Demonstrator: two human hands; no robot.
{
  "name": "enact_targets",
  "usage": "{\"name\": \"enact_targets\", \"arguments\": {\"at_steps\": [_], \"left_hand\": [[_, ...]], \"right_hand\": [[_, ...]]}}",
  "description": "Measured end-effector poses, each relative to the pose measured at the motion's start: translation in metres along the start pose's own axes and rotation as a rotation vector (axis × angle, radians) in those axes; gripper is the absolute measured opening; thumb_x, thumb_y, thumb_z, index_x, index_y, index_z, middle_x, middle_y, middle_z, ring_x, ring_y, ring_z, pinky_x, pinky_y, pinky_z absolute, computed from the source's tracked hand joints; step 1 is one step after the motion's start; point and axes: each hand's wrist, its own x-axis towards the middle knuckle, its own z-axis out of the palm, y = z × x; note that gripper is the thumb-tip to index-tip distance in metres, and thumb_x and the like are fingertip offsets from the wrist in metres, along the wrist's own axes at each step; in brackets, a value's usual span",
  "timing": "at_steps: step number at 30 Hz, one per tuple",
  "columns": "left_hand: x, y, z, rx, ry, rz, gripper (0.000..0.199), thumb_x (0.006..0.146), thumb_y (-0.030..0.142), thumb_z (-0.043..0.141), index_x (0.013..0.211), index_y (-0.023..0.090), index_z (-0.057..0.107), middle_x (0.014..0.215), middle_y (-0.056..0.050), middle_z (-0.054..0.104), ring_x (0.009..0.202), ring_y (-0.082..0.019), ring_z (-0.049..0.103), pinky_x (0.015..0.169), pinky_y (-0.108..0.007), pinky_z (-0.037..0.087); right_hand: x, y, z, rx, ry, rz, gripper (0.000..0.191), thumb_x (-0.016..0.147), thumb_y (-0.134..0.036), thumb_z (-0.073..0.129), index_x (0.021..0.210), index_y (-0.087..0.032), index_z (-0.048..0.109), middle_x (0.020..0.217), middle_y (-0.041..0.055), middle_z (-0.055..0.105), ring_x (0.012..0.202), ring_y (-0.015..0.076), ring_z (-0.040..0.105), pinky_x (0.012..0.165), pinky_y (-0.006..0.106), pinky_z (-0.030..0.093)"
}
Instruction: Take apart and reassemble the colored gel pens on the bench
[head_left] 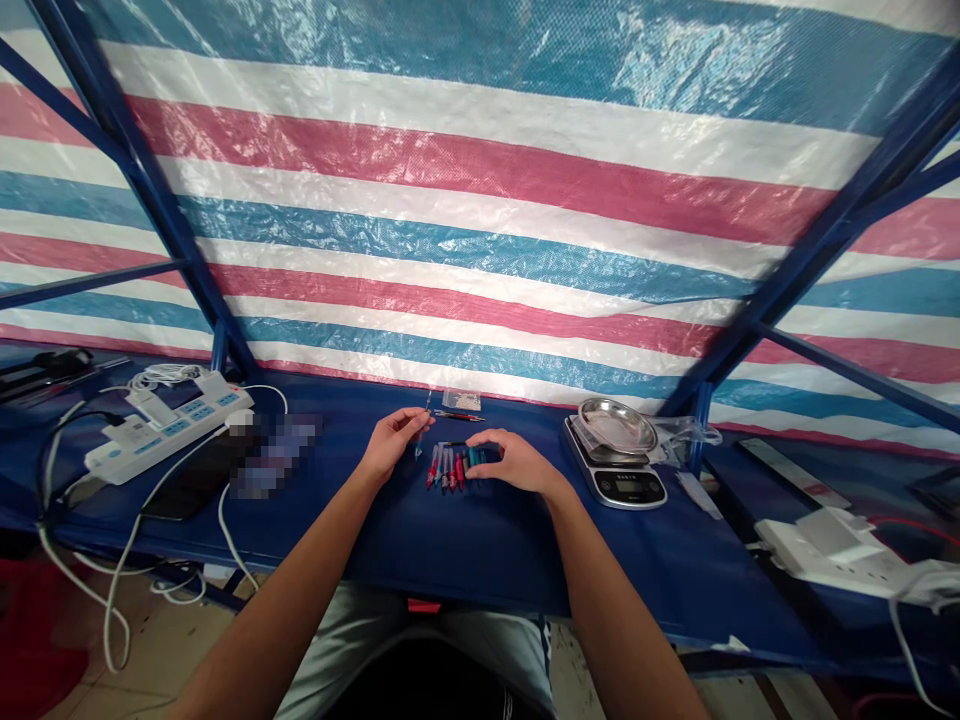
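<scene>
From the head cam, we've got our two hands apart above a blue tabletop point(390, 545) — the left hand point(390, 445) is up by a slim pen point(422, 425), which its fingers seem to pinch nearly upright, though it's thin and hard to make out. The row of colored pens point(450, 468) sits between the hands, a bit closer to the right hand point(517, 465), whose curled fingers point(480, 442) come down open at the row's right end, over the teal ones. Each pen's long axis points away from us, while the row runs sideways. Past it, a dark pen point(457, 416) lies crosswise near a small clear packet point(461, 400). Beyond the right hand there's a digital scale point(615, 488) with a steel dish point(616, 425) — and well out from the left hand, a white power strip point(169, 430).
</scene>
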Motion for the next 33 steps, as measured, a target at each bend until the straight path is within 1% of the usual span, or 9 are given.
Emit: {"name": "enact_targets", "arguments": {"at_steps": [3,6,10,15,21,24,27,29,33], "left_hand": [[-0.004,0.003,0.002,0.229,-0.021,0.154,0.039,0.088,0.055,0.078,0.105,0.020,0.080,0.108,-0.009,0.081,0.097,-0.025,0.073,0.090,-0.037,0.057],[-0.009,0.007,0.006,0.424,-0.092,0.298,0.031,0.095,0.051,0.072,0.107,0.024,0.082,0.111,-0.008,0.081,0.103,-0.027,0.074,0.095,-0.039,0.057],[-0.011,0.008,0.009,0.549,-0.164,0.441,0.022,0.098,0.041,0.068,0.108,0.026,0.082,0.110,-0.008,0.080,0.106,-0.026,0.074,0.096,-0.039,0.057],[-0.011,0.007,0.008,0.590,-0.165,0.449,0.020,0.099,0.038,0.067,0.109,0.026,0.081,0.111,-0.007,0.080,0.104,-0.025,0.074,0.094,-0.038,0.058],[-0.013,0.008,0.009,0.584,-0.208,0.465,0.020,0.099,0.035,0.068,0.110,0.027,0.081,0.111,-0.006,0.080,0.104,-0.024,0.074,0.093,-0.036,0.058],[-0.013,0.008,0.009,0.574,-0.213,0.462,0.019,0.098,0.035,0.069,0.109,0.027,0.081,0.110,-0.006,0.081,0.104,-0.024,0.074,0.094,-0.037,0.058],[-0.014,0.008,0.010,0.567,-0.217,0.441,0.019,0.098,0.037,0.069,0.108,0.026,0.082,0.109,-0.007,0.081,0.103,-0.025,0.075,0.093,-0.038,0.059],[-0.015,0.009,0.011,0.564,-0.223,0.423,0.020,0.098,0.038,0.068,0.108,0.026,0.082,0.109,-0.007,0.081,0.104,-0.025,0.075,0.093,-0.038,0.059],[-0.016,0.008,0.012,0.542,-0.234,0.342,0.023,0.093,0.040,0.075,0.111,0.027,0.081,0.110,-0.005,0.082,0.101,-0.024,0.076,0.093,-0.037,0.060]], "right_hand": [[0.002,-0.005,-0.002,0.319,0.132,-0.007,0.044,0.086,-0.053,0.083,0.119,-0.026,0.076,0.129,0.0090,0.075,0.118,0.0291,0.069,0.093,0.038,0.053],[0.003,-0.009,-0.003,0.582,0.233,-0.028,0.036,0.094,-0.052,0.075,0.120,-0.026,0.074,0.131,0.0103,0.074,0.114,0.0272,0.072,0.078,0.032,0.052],[0.002,-0.013,-0.005,0.703,0.170,-0.027,0.035,0.095,-0.050,0.075,0.119,-0.025,0.075,0.134,0.0120,0.074,0.112,0.0266,0.073,0.075,0.031,0.051],[0.000,-0.017,-0.003,0.689,0.093,-0.025,0.032,0.097,-0.048,0.075,0.118,-0.024,0.074,0.136,0.0123,0.072,0.112,0.0265,0.073,0.078,0.031,0.052],[0.001,-0.017,0.001,0.677,0.080,-0.001,0.035,0.094,-0.050,0.078,0.117,-0.023,0.075,0.133,0.0125,0.073,0.113,0.0276,0.074,0.078,0.031,0.055],[0.004,-0.014,0.003,0.716,0.100,0.057,0.041,0.094,-0.057,0.074,0.112,-0.021,0.076,0.129,0.0143,0.075,0.112,0.0288,0.075,0.075,0.031,0.058],[0.009,-0.006,0.008,0.724,0.196,0.158,0.050,0.094,-0.066,0.069,0.101,-0.018,0.076,0.111,0.0161,0.079,0.103,0.0298,0.077,0.071,0.032,0.061],[0.011,0.000,0.012,0.682,0.241,0.186,0.049,0.093,-0.067,0.070,0.099,-0.018,0.076,0.103,0.0146,0.080,0.094,0.0276,0.078,0.068,0.033,0.061],[0.014,0.007,0.018,0.460,0.247,0.125,0.044,0.092,-0.063,0.072,0.102,-0.020,0.078,0.089,0.0085,0.078,0.072,0.0201,0.071,0.059,0.030,0.056]]}}
